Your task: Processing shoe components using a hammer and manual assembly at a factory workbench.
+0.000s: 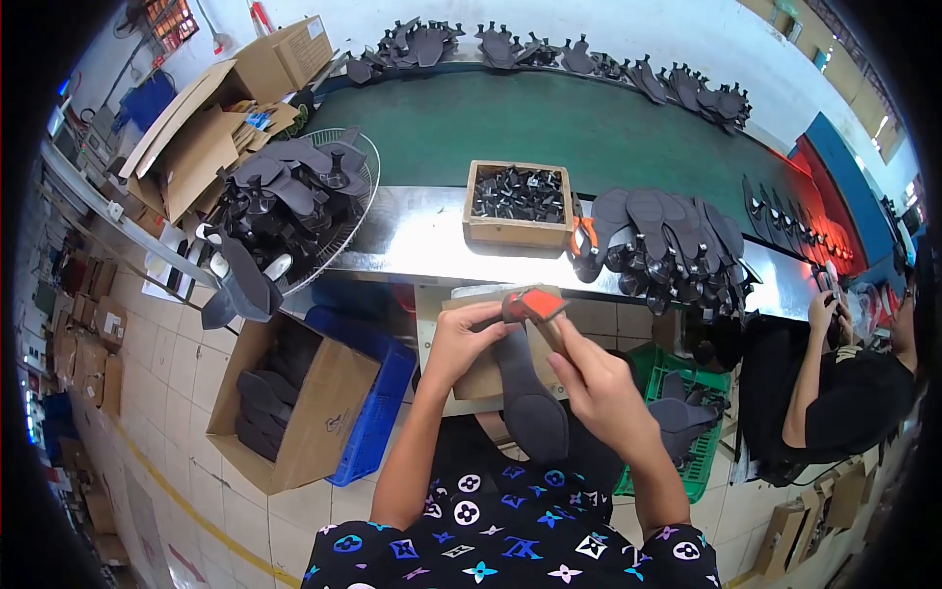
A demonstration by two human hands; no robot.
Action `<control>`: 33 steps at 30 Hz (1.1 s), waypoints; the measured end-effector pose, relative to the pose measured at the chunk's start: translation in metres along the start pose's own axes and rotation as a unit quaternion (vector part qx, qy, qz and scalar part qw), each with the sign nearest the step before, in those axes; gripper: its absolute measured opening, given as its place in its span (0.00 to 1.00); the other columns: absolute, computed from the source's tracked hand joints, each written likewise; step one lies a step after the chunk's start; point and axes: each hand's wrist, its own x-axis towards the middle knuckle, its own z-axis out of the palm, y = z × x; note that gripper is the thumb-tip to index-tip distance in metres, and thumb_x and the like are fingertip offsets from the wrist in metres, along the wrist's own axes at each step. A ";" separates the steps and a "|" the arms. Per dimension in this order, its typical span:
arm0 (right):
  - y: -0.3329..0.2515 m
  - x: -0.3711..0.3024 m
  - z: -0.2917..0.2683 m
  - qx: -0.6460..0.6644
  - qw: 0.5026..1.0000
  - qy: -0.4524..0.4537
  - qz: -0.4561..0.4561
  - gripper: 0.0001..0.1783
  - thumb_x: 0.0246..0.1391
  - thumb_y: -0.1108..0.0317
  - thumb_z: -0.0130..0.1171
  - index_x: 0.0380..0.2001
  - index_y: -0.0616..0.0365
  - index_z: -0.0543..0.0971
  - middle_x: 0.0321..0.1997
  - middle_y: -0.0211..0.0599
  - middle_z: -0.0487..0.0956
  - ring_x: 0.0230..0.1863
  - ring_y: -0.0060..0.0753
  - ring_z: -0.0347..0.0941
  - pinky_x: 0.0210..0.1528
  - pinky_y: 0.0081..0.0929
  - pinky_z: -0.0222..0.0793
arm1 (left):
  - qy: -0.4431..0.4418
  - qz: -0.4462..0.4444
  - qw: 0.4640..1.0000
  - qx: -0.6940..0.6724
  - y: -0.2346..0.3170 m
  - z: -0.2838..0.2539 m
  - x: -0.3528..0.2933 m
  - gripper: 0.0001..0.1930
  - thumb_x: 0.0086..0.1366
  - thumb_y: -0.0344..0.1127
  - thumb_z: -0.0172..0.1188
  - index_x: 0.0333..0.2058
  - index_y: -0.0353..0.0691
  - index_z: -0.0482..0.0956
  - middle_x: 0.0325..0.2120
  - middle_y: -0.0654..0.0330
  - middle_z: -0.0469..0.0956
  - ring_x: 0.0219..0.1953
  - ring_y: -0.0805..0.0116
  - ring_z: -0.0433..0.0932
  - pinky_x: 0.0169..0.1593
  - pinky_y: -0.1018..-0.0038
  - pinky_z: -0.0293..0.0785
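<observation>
- Left hand [469, 339] and right hand [589, 378] are gripping a dark insole [530, 398] with an orange heel piece [535, 304].
- Wooden box [517, 231] is sitting just beyond, far side.
- Insole pile [662, 240] is lying far right; cardboard box [304, 412] is standing near left.

1. Dark grey insole [531, 407] with an orange-red heel piece [536, 303].
2. Green conveyor belt [549, 128].
3. Shiny silver worktop [412, 240].
4. Blue crate [378, 412], green basket [708, 456].
5. Brown wooden box [517, 232].

A wooden tray [517, 208] sits on the bench [412, 240], with a pile of soles [667, 236] to its right. The wire basket [339, 211] lies left, and below it a cardboard box [304, 412] stands on the floor [177, 393].
</observation>
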 end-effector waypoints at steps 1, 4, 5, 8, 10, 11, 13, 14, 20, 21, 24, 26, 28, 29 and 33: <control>-0.011 0.002 -0.010 -0.019 1.000 -0.011 -0.010 0.28 0.56 0.77 0.62 0.60 0.70 0.68 0.47 0.59 0.78 0.40 0.57 0.79 0.40 0.38 0.77 | -0.009 0.002 1.000 0.028 -0.002 -0.003 -0.001 0.17 0.58 0.28 0.66 0.47 0.34 0.83 0.43 0.54 0.85 0.45 0.68 0.83 0.50 0.73 0.77; -0.031 -0.015 -0.027 0.008 0.998 0.041 -0.053 0.30 0.51 0.77 0.65 0.57 0.75 0.70 0.55 0.61 0.76 0.46 0.54 0.81 0.44 0.35 0.79 | -0.019 0.009 0.995 0.095 -0.003 -0.004 -0.004 0.30 0.57 0.32 0.68 0.59 0.33 0.71 0.46 0.51 0.84 0.48 0.61 0.82 0.55 0.69 0.74; -0.025 -0.025 -0.024 0.095 0.995 0.035 -0.021 0.30 0.47 0.77 0.67 0.54 0.78 0.71 0.61 0.61 0.73 0.51 0.52 0.80 0.48 0.35 0.79 | -0.024 0.022 0.991 0.133 -0.003 -0.001 -0.003 0.40 0.56 0.36 0.70 0.66 0.33 0.62 0.48 0.49 0.82 0.52 0.57 0.81 0.61 0.66 0.70; 0.008 0.007 0.011 -0.063 0.995 -0.078 0.019 0.32 0.51 0.78 0.63 0.60 0.74 0.67 0.55 0.59 0.76 0.42 0.51 0.81 0.39 0.34 0.79 | 0.019 0.123 0.930 0.346 -0.012 0.004 0.004 0.56 0.56 0.45 0.71 0.70 0.29 0.40 0.53 0.49 0.79 0.62 0.53 0.72 0.72 0.58 0.50; -0.001 0.011 -0.006 -0.070 0.993 -0.087 0.035 0.23 0.62 0.77 0.53 0.60 0.68 0.68 0.40 0.50 0.81 0.38 0.44 0.80 0.39 0.39 0.76 | -0.007 0.081 0.942 0.326 -0.010 0.001 0.007 0.59 0.56 0.50 0.69 0.70 0.27 0.35 0.57 0.53 0.76 0.68 0.55 0.63 0.74 0.54 0.33; -0.017 0.017 -0.018 -0.060 0.997 -0.043 -0.036 0.24 0.61 0.76 0.55 0.60 0.65 0.69 0.44 0.52 0.80 0.38 0.46 0.81 0.37 0.35 0.77 | -0.031 0.070 0.941 0.329 -0.023 -0.006 0.005 0.60 0.56 0.50 0.69 0.70 0.26 0.34 0.57 0.55 0.76 0.68 0.56 0.62 0.74 0.53 0.34; -0.046 0.000 -0.026 -0.015 0.999 0.026 0.010 0.26 0.58 0.76 0.59 0.60 0.63 0.70 0.49 0.54 0.79 0.40 0.49 0.81 0.36 0.33 0.77 | -0.017 0.050 0.963 0.266 -0.011 -0.006 -0.009 0.52 0.57 0.51 0.68 0.71 0.34 0.46 0.57 0.62 0.77 0.70 0.55 0.60 0.74 0.50 0.34; -0.062 -0.013 -0.028 0.012 0.992 0.054 0.116 0.26 0.57 0.77 0.60 0.60 0.62 0.70 0.48 0.56 0.79 0.42 0.50 0.81 0.38 0.35 0.77 | -0.014 0.050 0.963 0.263 -0.011 -0.007 -0.009 0.52 0.57 0.51 0.68 0.71 0.34 0.46 0.57 0.62 0.77 0.70 0.55 0.60 0.74 0.50 0.34; -0.011 -0.013 -0.004 -0.018 0.997 0.054 0.048 0.15 0.56 0.76 0.62 0.48 0.66 0.76 0.36 0.53 0.80 0.34 0.55 0.80 0.35 0.40 0.75 | -0.026 0.082 0.934 0.347 -0.009 0.001 -0.020 0.20 0.60 0.47 0.65 0.51 0.51 0.81 0.57 0.66 0.77 0.71 0.57 0.59 0.68 0.31 0.22; -0.011 -0.002 -0.016 -0.050 0.996 0.063 0.032 0.12 0.57 0.77 0.62 0.44 0.67 0.79 0.34 0.51 0.80 0.32 0.51 0.80 0.34 0.39 0.75 | 0.004 0.149 0.920 0.362 -0.011 -0.004 -0.010 0.15 0.60 0.41 0.65 0.46 0.47 0.83 0.53 0.66 0.80 0.65 0.54 0.68 0.71 0.35 0.35; 0.005 -0.005 -0.027 -0.046 0.991 0.121 -0.045 0.21 0.54 0.78 0.63 0.53 0.66 0.77 0.37 0.48 0.80 0.30 0.44 0.78 0.31 0.34 0.74 | -0.112 0.168 0.964 0.170 0.001 -0.005 -0.029 0.13 0.59 0.36 0.66 0.44 0.42 0.84 0.51 0.61 0.81 0.55 0.51 0.77 0.67 0.49 0.62; 0.007 0.012 -0.025 -0.078 0.990 0.091 -0.075 0.27 0.53 0.78 0.63 0.58 0.64 0.74 0.38 0.46 0.79 0.30 0.44 0.78 0.31 0.36 0.74 | -0.109 0.185 0.970 0.116 0.036 0.007 -0.051 0.10 0.59 0.33 0.66 0.37 0.35 0.82 0.42 0.53 0.83 0.40 0.50 0.82 0.47 0.65 0.78; 0.025 0.011 -0.006 -0.187 0.981 -0.041 -0.040 0.28 0.54 0.73 0.63 0.59 0.61 0.73 0.38 0.42 0.78 0.35 0.43 0.78 0.33 0.34 0.74 | -0.180 0.108 0.976 0.059 0.067 0.008 -0.075 0.10 0.62 0.34 0.65 0.32 0.31 0.79 0.29 0.52 0.79 0.31 0.54 0.78 0.35 0.67 0.74; 0.043 0.009 0.007 -0.206 0.974 -0.081 -0.047 0.28 0.55 0.72 0.62 0.60 0.60 0.72 0.42 0.43 0.79 0.39 0.45 0.78 0.37 0.35 0.73 | -0.177 0.090 0.980 0.024 0.081 0.012 -0.082 0.11 0.63 0.35 0.65 0.30 0.30 0.77 0.26 0.53 0.75 0.28 0.57 0.75 0.33 0.68 0.71; 0.049 0.007 0.021 -0.293 0.935 -0.117 -0.160 0.25 0.61 0.65 0.58 0.60 0.59 0.74 0.57 0.46 0.77 0.54 0.49 0.75 0.54 0.41 0.70 | -0.186 -0.022 0.979 -0.084 0.102 0.013 -0.101 0.13 0.68 0.37 0.59 0.34 0.29 0.80 0.26 0.56 0.73 0.27 0.66 0.73 0.32 0.73 0.67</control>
